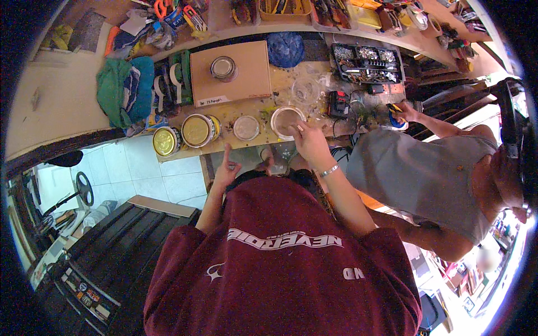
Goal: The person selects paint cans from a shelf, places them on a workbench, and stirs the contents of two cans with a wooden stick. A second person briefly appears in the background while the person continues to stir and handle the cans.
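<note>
My right hand (311,144) reaches over the near right rim of a round tin (287,119) with a dull greyish-brown top. Its fingers are pinched together; anything between the fingertips is too small to make out. Left of that tin lies a pale round disc (246,128), perhaps a lid. My left hand (227,169) hovers just off the bench's front edge, index finger stretched out and the others partly curled, with nothing in it. Beyond it stand a larger gold-topped tin (197,131) and a smaller gold-topped tin (166,142) at the bench corner.
A cardboard box (252,67) bears another tin (223,68). Behind are a blue bundle (285,49) and a black organizer (367,63) of hardware. A clear container (305,90) and a battery pack (338,104) lie rightward. A co-worker's hand (408,112) holds a yellow-and-black tool.
</note>
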